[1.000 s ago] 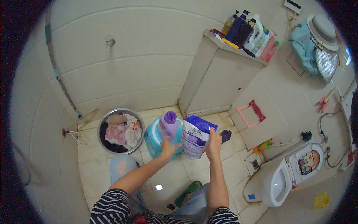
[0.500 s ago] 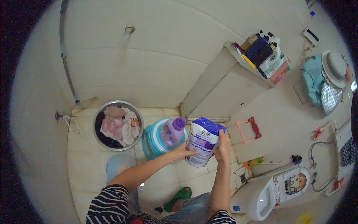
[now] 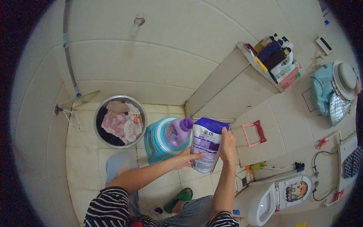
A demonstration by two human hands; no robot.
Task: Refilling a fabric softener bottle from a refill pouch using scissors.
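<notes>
Between my two hands is a white and purple refill pouch (image 3: 206, 145), held upright with its printed side facing me. My left hand (image 3: 186, 158) grips the pouch's lower left edge, thumb across the front. At the upper right edge, my right hand (image 3: 227, 146) is closed on it. Just left of the pouch, a purple plastic bottle (image 3: 177, 133) with a handle stands uncapped on a blue and white plastic stool (image 3: 152, 146). Farther left, a round metal basin (image 3: 143, 130) on the floor holds clothes (image 3: 117, 125) in pink, white and black.
A squeegee mop (image 3: 77, 92) leans in the left corner. Several bottles (image 3: 274, 53) crowd a ledge to the right. A toilet (image 3: 264, 204) stands at lower right, and a pink rack (image 3: 261, 132) is on the wall. A green slipper (image 3: 179, 198) is on my foot.
My view has shifted slightly, so the wall things sit lower and farther right. The pouch is turned a little more upright, still in both hands.
</notes>
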